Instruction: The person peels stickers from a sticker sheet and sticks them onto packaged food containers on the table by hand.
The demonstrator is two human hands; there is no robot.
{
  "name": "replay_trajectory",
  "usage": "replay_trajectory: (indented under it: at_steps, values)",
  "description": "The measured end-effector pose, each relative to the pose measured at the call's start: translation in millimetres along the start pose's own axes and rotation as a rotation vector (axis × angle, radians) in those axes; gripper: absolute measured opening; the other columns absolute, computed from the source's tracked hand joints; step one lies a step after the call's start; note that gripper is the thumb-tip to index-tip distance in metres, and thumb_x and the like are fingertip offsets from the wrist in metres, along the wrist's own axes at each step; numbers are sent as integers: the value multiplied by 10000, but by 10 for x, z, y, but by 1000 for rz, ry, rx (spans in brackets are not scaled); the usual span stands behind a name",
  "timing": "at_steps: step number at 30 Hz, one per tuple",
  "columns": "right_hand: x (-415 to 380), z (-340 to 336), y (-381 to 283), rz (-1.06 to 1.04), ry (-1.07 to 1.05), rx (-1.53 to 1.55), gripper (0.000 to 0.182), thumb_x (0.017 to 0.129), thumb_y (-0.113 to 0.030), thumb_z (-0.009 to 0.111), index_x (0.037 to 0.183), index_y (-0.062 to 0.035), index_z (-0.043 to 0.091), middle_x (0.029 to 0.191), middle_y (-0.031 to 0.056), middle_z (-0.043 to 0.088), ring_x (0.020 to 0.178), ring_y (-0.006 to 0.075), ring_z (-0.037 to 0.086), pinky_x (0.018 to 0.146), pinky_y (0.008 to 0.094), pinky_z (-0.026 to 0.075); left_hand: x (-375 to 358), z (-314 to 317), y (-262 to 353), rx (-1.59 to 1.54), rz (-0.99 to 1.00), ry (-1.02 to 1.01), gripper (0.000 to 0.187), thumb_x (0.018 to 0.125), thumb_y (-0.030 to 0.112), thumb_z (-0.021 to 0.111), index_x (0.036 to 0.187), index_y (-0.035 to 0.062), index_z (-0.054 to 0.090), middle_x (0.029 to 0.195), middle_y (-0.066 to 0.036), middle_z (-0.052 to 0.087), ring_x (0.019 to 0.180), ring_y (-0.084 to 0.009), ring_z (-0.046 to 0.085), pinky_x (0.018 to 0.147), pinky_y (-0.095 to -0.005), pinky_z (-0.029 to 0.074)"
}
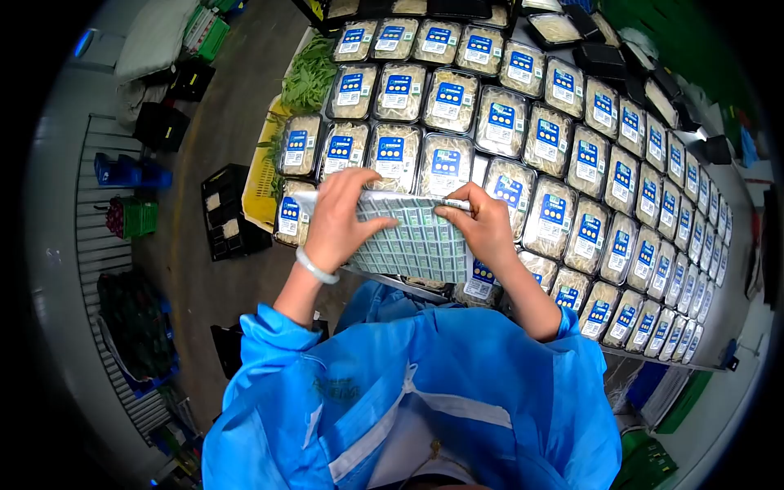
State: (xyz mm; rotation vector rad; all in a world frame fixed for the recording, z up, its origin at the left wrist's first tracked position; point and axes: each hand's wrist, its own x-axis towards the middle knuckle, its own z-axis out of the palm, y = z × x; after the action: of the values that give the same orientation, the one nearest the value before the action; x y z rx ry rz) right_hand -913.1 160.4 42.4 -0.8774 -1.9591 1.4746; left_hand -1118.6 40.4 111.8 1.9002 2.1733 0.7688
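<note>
A sheet of small green printed stickers (412, 245) is held between my hands, tilted in front of my body. My left hand (336, 219), with a pale bangle on the wrist, grips its left part, the thumb lying across the front. My right hand (482, 219) pinches the upper right corner between thumb and fingers. Around and beyond the sheet sit clear-lidded trays of pale sprouts (447, 163) with blue and white labels. Some trays are partly hidden by the sheet and my hands.
Rows of packed trays (590, 233) cover the table to the right. Leafy greens (310, 75) lie by a yellow crate (260, 192) at the table's left side. Black crates (229, 220) stand on the floor. More black trays (600, 59) are heaped at the back.
</note>
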Motion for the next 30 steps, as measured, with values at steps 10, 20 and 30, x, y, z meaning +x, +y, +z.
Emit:
replay_trajectory:
  at_steps: [10,20,30]
  values:
    - [117,200,-154,-11,39,-101,235,853,-196,761,808,-12,621,483,90,455,435,128,415,438,323,327,206,-224,-624,-315,-54,-483,170,841,165,736,888,5,706,701,-133,649,619,-219,614,591,-324,468]
    - [653,761,-492,210,-166,-289,298,883,-261,723,812,-8,583,582,123,603,545,272,626,514,356,472,445,-669,-1687,-537,-99,-514,176,837,137,748,930,1,686,803,-74,687,717,-137,616,669,-283,486]
    - [1611,1226,-889,-481,-573,-654,257,884,-270,636,857,-57,494,643,105,570,627,327,622,553,426,493,730,-826,-2063,-487,57,-612,190,819,176,754,930,34,694,813,-133,694,713,-247,667,651,-333,493]
